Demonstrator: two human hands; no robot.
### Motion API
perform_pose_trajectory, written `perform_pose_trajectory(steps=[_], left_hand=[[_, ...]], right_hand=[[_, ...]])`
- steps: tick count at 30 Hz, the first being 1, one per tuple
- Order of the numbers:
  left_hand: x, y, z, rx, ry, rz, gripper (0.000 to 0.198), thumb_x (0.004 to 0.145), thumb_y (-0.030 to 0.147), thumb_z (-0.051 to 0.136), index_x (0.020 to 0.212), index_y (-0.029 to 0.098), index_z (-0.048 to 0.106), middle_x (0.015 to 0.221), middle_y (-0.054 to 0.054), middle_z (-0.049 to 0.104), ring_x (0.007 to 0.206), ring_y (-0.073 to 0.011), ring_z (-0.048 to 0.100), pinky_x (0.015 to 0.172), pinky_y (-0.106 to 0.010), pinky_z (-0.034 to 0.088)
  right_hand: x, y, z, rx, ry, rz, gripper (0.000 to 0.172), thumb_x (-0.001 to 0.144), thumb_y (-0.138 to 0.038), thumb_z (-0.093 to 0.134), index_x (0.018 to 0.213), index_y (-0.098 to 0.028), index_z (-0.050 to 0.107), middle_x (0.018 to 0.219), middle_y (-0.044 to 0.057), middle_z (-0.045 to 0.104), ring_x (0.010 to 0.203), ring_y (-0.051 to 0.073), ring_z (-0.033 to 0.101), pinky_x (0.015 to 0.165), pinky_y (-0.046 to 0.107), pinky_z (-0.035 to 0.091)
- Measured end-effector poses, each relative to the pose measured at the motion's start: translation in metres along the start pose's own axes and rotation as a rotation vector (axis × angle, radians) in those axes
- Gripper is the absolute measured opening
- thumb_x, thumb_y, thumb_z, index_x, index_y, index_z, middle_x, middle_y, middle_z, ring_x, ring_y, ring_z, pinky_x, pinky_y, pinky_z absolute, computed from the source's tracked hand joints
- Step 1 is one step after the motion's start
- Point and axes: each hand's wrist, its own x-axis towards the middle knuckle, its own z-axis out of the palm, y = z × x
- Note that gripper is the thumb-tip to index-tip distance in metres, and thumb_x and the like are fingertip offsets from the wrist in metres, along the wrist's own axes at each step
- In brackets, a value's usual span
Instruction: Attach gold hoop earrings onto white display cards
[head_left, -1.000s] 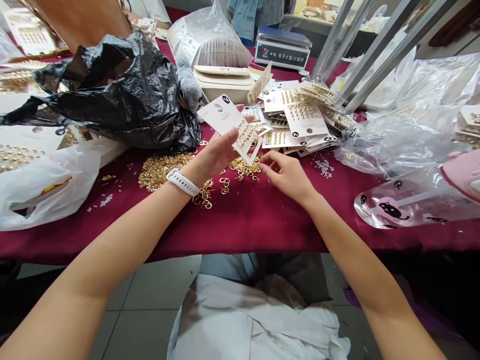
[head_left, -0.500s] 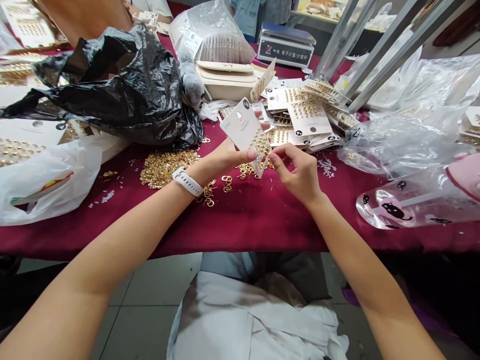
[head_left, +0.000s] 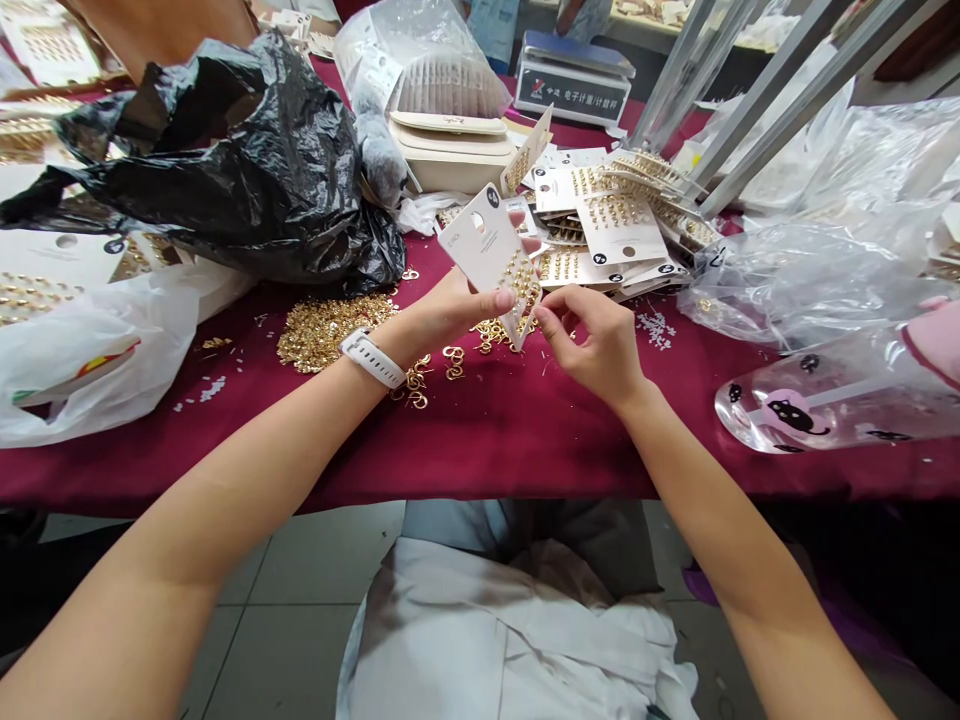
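My left hand (head_left: 465, 300) grips a white earring card (head_left: 480, 240), its thumb over the front and fingers behind. Rows of small gold earrings fill the card's lower part. Beside the card's lower right edge is my right hand (head_left: 592, 335), thumb and forefinger pinched together; what lies between the fingertips, if anything, is too small to make out. Under the card lies a scatter of gold rings (head_left: 491, 335). A heap of small gold pieces (head_left: 322, 330) rests left of my left wrist.
Filled earring cards (head_left: 619, 225) are piled behind my right hand. A black plastic bag (head_left: 247, 180) bulges at left. At right lie a clear bottle (head_left: 817, 400) and clear plastic bags (head_left: 810, 280). A digital scale (head_left: 574, 80) and metal posts (head_left: 780, 110) stand behind.
The card and both hands stay almost in place. My right fingertips have shifted slightly at the card's lower edge, and the view has tilted a little.
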Motion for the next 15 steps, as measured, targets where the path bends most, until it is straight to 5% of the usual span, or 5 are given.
perform_pose_trajectory(steps=[15], left_hand=[[-0.0003, 0.0034, 0.0028, 0.034, -0.009, 0.013, 0.106, 0.05, 0.06, 0.078, 0.136, 0.021, 0.031, 0.129, -0.015, 0.047, 0.119, -0.0325, 0.05, 0.099, -0.044, 0.042]], right_hand=[[0.0003, -0.0041, -0.0012, -0.044, 0.02, -0.012, 0.015, 0.085, -0.022, 0.052, 0.07, -0.02, 0.052, 0.061, -0.002, 0.057, 0.052, 0.01, 0.048, 0.055, 0.025, 0.04]])
